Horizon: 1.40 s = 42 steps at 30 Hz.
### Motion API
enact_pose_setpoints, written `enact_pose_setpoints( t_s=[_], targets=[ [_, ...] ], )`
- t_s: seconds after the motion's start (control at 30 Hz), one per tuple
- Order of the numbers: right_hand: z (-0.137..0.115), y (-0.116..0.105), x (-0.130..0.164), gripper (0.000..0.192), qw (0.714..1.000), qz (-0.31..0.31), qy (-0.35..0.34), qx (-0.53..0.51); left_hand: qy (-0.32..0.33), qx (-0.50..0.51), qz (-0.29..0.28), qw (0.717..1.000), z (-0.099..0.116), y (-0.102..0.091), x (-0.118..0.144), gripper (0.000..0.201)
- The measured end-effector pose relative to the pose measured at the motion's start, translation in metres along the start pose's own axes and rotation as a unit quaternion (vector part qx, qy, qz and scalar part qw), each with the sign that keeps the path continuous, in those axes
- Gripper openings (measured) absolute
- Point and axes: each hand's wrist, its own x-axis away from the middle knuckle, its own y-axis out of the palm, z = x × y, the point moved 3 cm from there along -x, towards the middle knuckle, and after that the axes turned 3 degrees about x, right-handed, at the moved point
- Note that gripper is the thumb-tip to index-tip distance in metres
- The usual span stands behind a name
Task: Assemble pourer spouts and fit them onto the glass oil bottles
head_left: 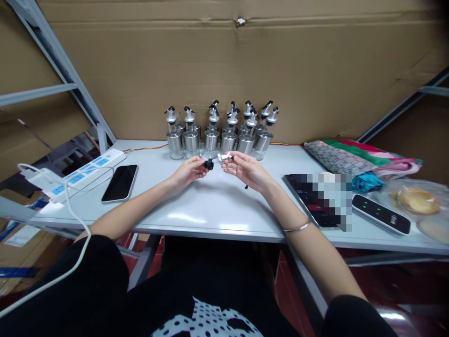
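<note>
My left hand (192,170) pinches a black ribbed stopper (209,164) just above the table. Facing it, my right hand (243,168) grips a silver pourer spout (224,158) between thumb and fingers. The two pieces are close together but apart. Behind my hands stand several glass oil bottles (211,139) with steel sleeves, grouped near the cardboard wall. Silver pourers with black flip tips top the bottles. A small black piece (246,187) lies on the table below my right hand.
On the left are a phone (120,183) and a white power strip (87,173) with a cable (72,210). To the right lie a tablet-like device (308,201), partly blurred, a black-faced digital clock (380,214), a patterned cloth bag (343,159) and bagged food (417,201).
</note>
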Motion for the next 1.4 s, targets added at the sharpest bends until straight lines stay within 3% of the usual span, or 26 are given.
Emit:
enact_pose_setpoints(
  t_s=[0.17, 0.43, 0.57, 0.73, 0.93, 1.03, 1.17, 1.4],
  targets=[
    [0.005, 0.000, -0.001, 0.032, 1.000, -0.012, 0.010, 0.026, -0.038, 0.057, -0.002, 0.998, -0.005, 0.001, 0.000, 0.017],
    [0.008, 0.000, -0.001, 0.022, 0.999, -0.010, 0.034, 0.022, 0.011, 0.035, -0.021, 0.999, -0.004, 0.001, 0.000, 0.027],
    [0.010, 0.001, -0.002, 0.017, 0.998, 0.015, 0.044, 0.037, 0.007, 0.004, -0.058, 0.998, -0.004, 0.005, 0.003, 0.029],
    [0.011, 0.000, -0.002, 0.025, 0.997, 0.025, 0.033, 0.065, -0.018, 0.009, -0.110, 0.994, -0.004, 0.009, 0.007, 0.040],
    [0.011, -0.001, -0.001, 0.035, 0.997, 0.001, 0.042, 0.072, 0.000, -0.013, -0.099, 0.995, -0.006, 0.005, 0.005, 0.050],
    [0.012, 0.000, 0.000, 0.035, 0.996, -0.018, 0.051, 0.075, -0.004, -0.010, -0.121, 0.993, -0.006, 0.007, 0.006, 0.056],
    [0.012, 0.002, 0.001, 0.035, 0.995, -0.033, 0.061, 0.074, -0.022, -0.004, -0.168, 0.986, -0.004, 0.009, 0.008, 0.052],
    [0.016, 0.003, 0.002, 0.034, 0.993, -0.038, 0.065, 0.092, -0.029, 0.015, -0.161, 0.986, -0.004, 0.008, 0.007, 0.042]
  ],
)
